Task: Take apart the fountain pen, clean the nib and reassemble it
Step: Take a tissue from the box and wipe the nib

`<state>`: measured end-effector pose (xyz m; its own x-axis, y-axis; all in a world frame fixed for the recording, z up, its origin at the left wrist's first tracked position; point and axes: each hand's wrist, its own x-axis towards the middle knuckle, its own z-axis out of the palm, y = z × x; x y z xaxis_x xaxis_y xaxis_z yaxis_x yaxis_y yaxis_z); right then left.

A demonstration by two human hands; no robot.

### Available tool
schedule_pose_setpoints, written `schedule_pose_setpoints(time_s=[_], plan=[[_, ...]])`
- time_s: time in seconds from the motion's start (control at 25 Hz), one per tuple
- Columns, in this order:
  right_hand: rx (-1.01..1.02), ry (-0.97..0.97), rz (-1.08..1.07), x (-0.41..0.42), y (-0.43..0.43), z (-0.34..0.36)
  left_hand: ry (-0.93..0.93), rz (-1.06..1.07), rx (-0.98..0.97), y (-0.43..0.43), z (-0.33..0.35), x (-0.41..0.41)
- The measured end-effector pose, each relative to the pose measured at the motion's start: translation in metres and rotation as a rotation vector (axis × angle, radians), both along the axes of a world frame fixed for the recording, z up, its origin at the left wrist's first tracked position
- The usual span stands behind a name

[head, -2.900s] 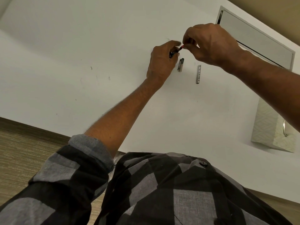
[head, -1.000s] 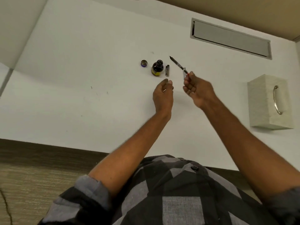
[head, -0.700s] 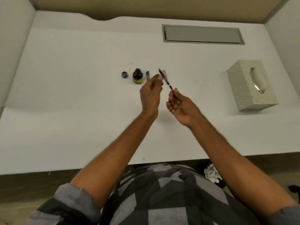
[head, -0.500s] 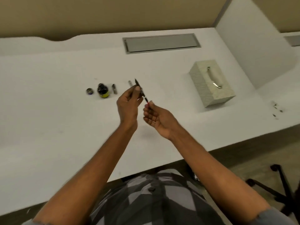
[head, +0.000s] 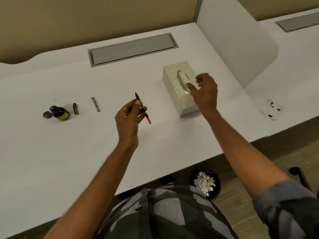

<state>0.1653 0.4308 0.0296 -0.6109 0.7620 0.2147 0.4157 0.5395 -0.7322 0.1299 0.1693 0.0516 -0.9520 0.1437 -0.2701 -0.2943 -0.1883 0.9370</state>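
- Reaching over the tissue box (head: 179, 94), the right hand (head: 205, 91) hovers at the slot on top, fingers (head: 190, 86) spread and curled with nothing between them.
- Over at the left hand (head: 128, 118), the fingers are clamped on the pen's inner section (head: 142, 107): dark nib end pointing up and away, red end poking out below. It is held in the air above the worktop (head: 69, 152), clear of everything.
- The pen is plainly apart. Two loose metal pieces lie flat on the worktop: the shorter piece (head: 75, 108) just beside the open ink bottle (head: 59, 112), the longer piece (head: 95, 104) a little to its right. The bottle's cap (head: 47, 115) sits touching the bottle's left side.
- My read: this is the cleaning step, and a tissue is being fetched for the nib.
- Next move calls for a pinch on the tissue in the slot and a straight pull upward, then bringing it across to the nib.
- Room to move? Plenty. Bare worktop lies between the hands, and the front edge is well back from both.
- Watch points: the open bottle stands well to the left of the pen hand, so keep sweeps away from there. The box sits near the white divider (head: 241, 49) on its right.
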Motion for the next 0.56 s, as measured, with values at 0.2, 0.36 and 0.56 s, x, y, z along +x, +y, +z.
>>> schedule_pose_setpoints(time_s=[0.2,0.36,0.56], plan=[[-0.067,-0.16,0.158,-0.018,0.031,-0.008,-0.036,-0.004,-0.035,0.033,-0.001,0.023],[-0.14,-0.154,0.2,-0.022,0.036,-0.009,-0.031,-0.002,-0.071,0.049,0.004,0.021],[-0.18,-0.2,0.187,-0.027,0.038,-0.004,-0.04,-0.037,-0.098,0.07,0.005,0.017]])
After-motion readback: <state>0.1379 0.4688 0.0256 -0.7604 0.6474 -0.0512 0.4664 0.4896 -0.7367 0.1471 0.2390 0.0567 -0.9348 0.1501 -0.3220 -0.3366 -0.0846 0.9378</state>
